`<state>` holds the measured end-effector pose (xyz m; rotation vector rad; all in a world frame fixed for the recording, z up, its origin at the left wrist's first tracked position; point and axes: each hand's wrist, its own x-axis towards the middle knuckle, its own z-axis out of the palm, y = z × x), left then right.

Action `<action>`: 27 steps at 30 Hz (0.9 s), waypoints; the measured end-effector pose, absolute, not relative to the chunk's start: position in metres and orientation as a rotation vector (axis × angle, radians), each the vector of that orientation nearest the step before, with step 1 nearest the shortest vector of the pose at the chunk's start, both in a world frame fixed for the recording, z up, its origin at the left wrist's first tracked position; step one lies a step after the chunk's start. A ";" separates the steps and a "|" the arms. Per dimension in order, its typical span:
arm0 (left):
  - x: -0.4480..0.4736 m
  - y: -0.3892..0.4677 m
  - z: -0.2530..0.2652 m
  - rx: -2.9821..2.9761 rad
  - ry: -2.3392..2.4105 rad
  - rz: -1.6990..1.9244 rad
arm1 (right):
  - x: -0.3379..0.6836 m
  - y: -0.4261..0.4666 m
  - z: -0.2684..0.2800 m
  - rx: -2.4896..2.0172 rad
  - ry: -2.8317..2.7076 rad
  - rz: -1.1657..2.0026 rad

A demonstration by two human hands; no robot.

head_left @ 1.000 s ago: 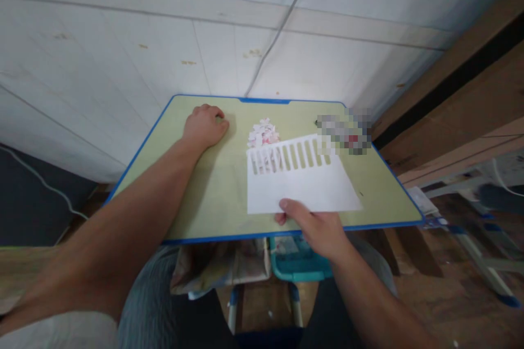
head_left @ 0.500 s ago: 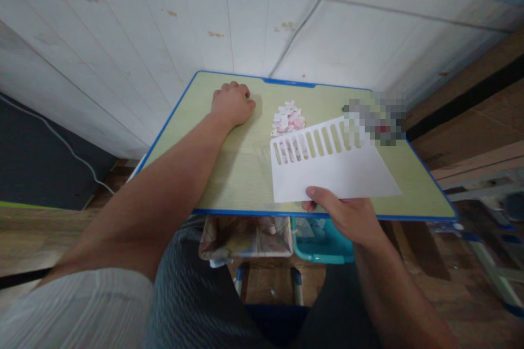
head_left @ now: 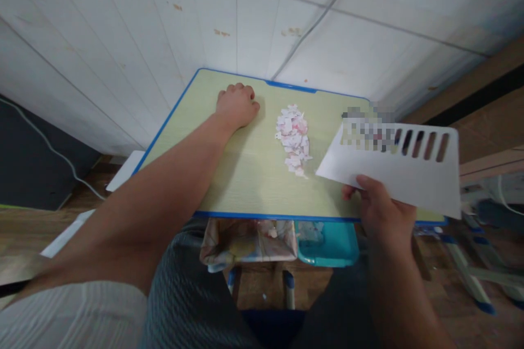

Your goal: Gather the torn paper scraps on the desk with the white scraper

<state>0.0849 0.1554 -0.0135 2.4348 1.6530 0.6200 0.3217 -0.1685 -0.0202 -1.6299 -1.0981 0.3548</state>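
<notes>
My right hand (head_left: 385, 212) grips a white slotted sheet (head_left: 409, 174) by its near edge, thumb on top. The sheet is held tilted over the table's right side, a row of long slots along its far edge. Left of it, a heap of torn paper scraps (head_left: 295, 139), white with some pink, lies on the yellow-green tabletop (head_left: 245, 174). My left hand (head_left: 237, 105) rests on the tabletop left of the scraps, its fingers curled in a loose fist, apart from them. I see nothing in it.
Under the table's blue front edge hang a fabric-lined basket (head_left: 249, 251) and a turquoise bin (head_left: 331, 251), both with paper bits inside. A white panelled wall (head_left: 204, 27) stands behind the table. A blurred-out object (head_left: 364, 112) lies at the back right.
My right hand has swung right and turned the slotted sheet, lifting it off the scraps. The scraps now show fully as a longer heap. My left hand has stayed in place.
</notes>
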 end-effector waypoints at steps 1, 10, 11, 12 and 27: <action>0.085 0.155 -0.014 2.433 1.651 0.623 | 0.326 -0.169 -0.021 -1.623 -1.053 0.320; 0.085 0.157 -0.017 2.423 1.641 0.659 | 0.311 -0.157 0.002 -1.718 -1.290 0.368; 0.085 0.157 -0.016 2.423 1.637 0.655 | 0.310 -0.155 0.003 -1.720 -1.286 0.361; 0.085 0.156 -0.016 2.422 1.634 0.653 | 0.309 -0.154 0.003 -1.723 -1.273 0.358; 0.081 0.159 -0.016 2.367 1.567 0.686 | 0.313 -0.173 0.001 -1.707 -1.192 0.414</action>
